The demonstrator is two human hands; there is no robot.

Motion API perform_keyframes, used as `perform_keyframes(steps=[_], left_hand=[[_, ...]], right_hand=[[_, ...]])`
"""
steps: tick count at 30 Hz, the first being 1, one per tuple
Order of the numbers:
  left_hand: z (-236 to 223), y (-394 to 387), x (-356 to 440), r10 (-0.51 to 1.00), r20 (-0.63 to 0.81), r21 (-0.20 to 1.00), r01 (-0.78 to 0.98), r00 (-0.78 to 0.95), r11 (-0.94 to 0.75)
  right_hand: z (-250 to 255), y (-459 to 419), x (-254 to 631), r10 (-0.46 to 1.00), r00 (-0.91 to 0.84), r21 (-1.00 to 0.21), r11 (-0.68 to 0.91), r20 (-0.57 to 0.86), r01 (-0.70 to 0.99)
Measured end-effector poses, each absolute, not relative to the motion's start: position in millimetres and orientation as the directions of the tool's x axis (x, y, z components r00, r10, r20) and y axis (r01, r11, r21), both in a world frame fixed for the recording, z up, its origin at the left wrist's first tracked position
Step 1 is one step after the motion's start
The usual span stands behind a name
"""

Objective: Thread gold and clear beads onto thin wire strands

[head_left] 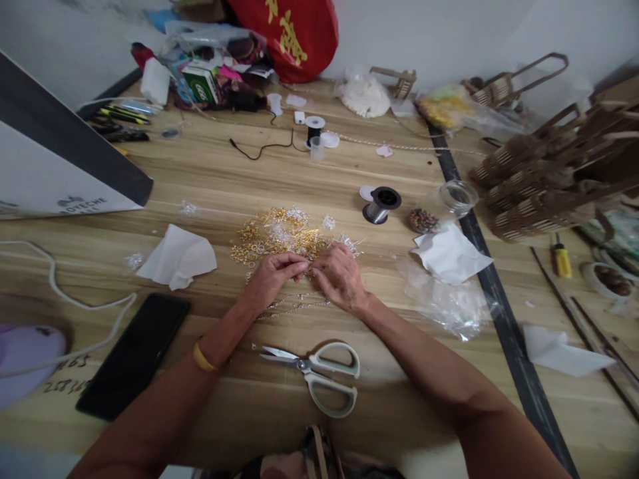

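Chain lies near the frame's centre, just below the left hand and right hand. The left is pinched closed; the right's gap (like anything held) cannot be told. A gold-and-silver pile lies just above.

Bench: wood-grained surface, smooth, with a low sheen. Heap of small findings: gold- and silver-toned, bright, metallic in look. Chain: fine, shiny, metal-looking. Scissors: polished metal blades; pale grips, smooth, apparently plastic. Phone: smooth, dark, glossy face. Spool: black plastic-looking flange, grey winding with metallic lustre. Jar: clear and glossy; glass or plastic cannot be determined. Bag: thin transparent plastic, crinkled, reflective. White sheet: creased, matt, paper-like. Bangle: smooth, yellow, metal-looking.
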State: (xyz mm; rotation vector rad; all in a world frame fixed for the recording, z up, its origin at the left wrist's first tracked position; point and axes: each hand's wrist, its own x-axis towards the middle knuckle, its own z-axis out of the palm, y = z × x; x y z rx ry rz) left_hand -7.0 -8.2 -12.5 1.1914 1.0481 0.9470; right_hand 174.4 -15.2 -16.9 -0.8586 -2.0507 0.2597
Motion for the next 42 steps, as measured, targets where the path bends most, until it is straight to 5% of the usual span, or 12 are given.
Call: perform_keyframes(steps=[25,42], left_hand=[[-8.0,-8.7,-8.6,0.964,-0.114,0.993,0.052,0.242,0.104],[-1.4,-9.2,-9.6,0.956,-0.116,0.993,0.051,0.270,0.106]], right_hand=[[-19.5,-13.3,175.5,0.630,-0.404,-0.433,0.763,0.663,0.479],[-19.0,-14.4,174.3,0.670,-0.415,-0.547,0.742,0.615,0.387]])
